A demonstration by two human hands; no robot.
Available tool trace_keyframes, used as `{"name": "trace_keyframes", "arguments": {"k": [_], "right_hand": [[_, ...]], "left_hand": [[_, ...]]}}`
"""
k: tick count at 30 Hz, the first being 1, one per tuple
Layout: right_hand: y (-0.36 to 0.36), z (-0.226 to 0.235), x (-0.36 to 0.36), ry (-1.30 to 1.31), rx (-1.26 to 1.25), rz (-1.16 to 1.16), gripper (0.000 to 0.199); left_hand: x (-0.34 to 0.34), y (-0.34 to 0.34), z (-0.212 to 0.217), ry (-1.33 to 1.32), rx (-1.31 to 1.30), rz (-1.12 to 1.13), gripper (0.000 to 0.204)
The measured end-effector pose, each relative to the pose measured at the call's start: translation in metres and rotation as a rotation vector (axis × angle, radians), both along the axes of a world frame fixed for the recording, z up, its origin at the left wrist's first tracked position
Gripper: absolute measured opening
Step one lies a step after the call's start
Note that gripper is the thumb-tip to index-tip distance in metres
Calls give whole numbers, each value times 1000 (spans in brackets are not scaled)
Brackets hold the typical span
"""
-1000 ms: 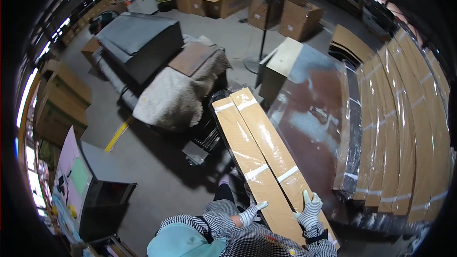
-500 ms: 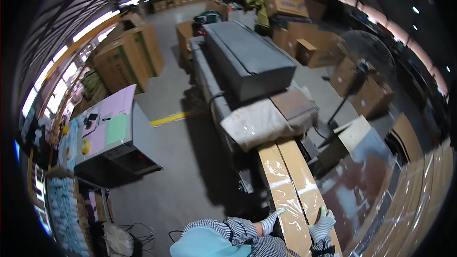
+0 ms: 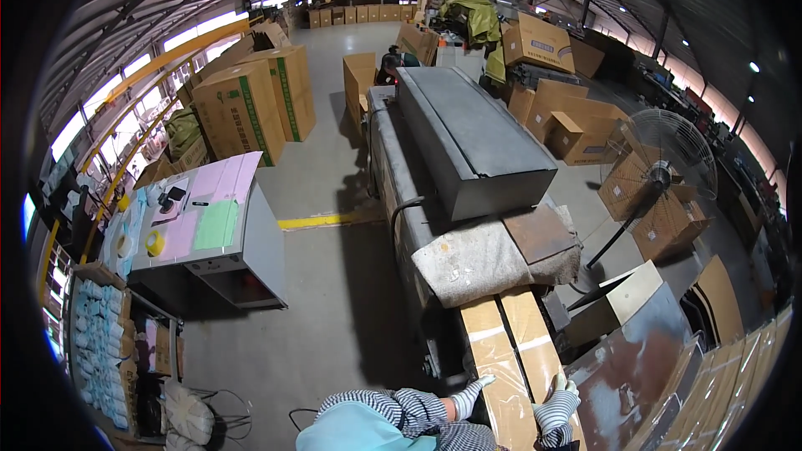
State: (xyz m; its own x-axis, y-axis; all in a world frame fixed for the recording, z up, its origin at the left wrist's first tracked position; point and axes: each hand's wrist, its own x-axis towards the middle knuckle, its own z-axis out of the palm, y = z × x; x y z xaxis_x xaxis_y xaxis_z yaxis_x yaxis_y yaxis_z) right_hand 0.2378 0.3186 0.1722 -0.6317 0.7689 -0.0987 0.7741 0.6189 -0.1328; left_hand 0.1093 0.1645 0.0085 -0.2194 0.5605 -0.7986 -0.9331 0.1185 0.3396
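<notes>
Grey floor (image 3: 326, 284) spreads left of a long machine (image 3: 480, 129), its near end draped with rough cloth (image 3: 468, 263). Two long cardboard packs (image 3: 493, 359) lie side by side before me, far ends at the cloth's edge. My left hand (image 3: 470, 397) touches the left pack's outer side, how firmly I can't tell; my right hand (image 3: 557, 406) rests on the right one, fingers spread. I'd call this feeding in; next calls for an even, straight push.

Printed characters (image 3: 246, 108) on tall carton (image 3: 219, 135); wording indistinct.
</notes>
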Motion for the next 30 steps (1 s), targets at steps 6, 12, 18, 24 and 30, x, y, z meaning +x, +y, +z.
{"name": "trace_keyframes", "arguments": {"k": [6, 12, 18, 24, 30], "right_hand": [[7, -12, -16, 4, 41, 13, 110], [18, -15, -16, 23, 3, -27, 109], [21, -14, -27, -12, -14, -19, 109], [25, -18, -40, 11, -3, -23, 112], [34, -35, -52, 73, -13, 47, 116]], "left_hand": [[-20, 3, -33, -210, 153, 32, 82], [-29, 5, 11, -203, 170, -37, 87], [-32, 8, -22, -257, 306, -22, 92], [-46, 14, -40, -286, 217, -18, 89], [-55, 18, -78, -193, 249, -14, 110]]}}
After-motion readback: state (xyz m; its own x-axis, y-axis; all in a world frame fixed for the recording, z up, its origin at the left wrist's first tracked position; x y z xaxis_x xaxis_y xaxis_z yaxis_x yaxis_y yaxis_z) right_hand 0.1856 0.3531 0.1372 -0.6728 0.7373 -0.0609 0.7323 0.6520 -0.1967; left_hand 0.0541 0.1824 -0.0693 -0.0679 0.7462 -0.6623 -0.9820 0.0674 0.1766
